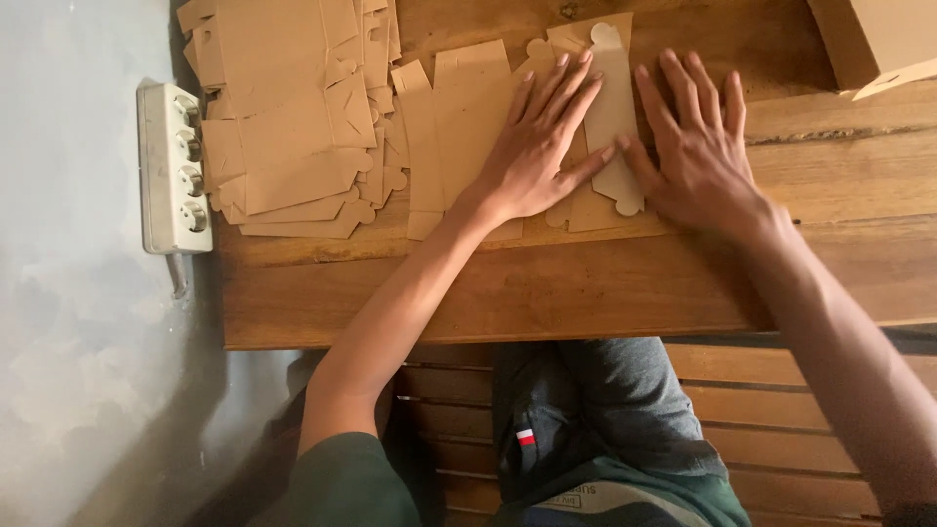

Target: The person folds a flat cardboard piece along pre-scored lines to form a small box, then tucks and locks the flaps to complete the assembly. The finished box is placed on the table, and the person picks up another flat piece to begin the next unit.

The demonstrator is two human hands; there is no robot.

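Far left, a white power strip (175, 168) with 4 round sockets hangs on the grey wall (68, 293), just beside the table's edge. Next to it, on the wooden table (586, 293), a loose stack (293, 117) of flat brown card blanks fans out, tabs and notches showing along its lower edge.

Moving right, 1 flat blank (459, 117) lies apart from the stack, spread across the boards at the table's far side. The left hand (537, 146) is pressed down flat on it, fingers splayed wide and pointing away from the body, palm on the card. Nothing is gripped; it is pinning the sheet.

Right beside it, a folded panel (613, 107) of that blank, with rounded tabs at both ends, sits between the 2 hands. The right hand (698, 146) lies flat too, fingers spread and extended, its thumb touching the panel's edge and the left hand's thumb. The palm rests partly on bare wood.

Top right corner, a brown box (874, 44) stands at the table's edge, well apart from the hands, 1 flap sticking out.

Below the table, grey trousers (605, 420) and a green sleeve (346, 478) show over wooden slats (781, 429).
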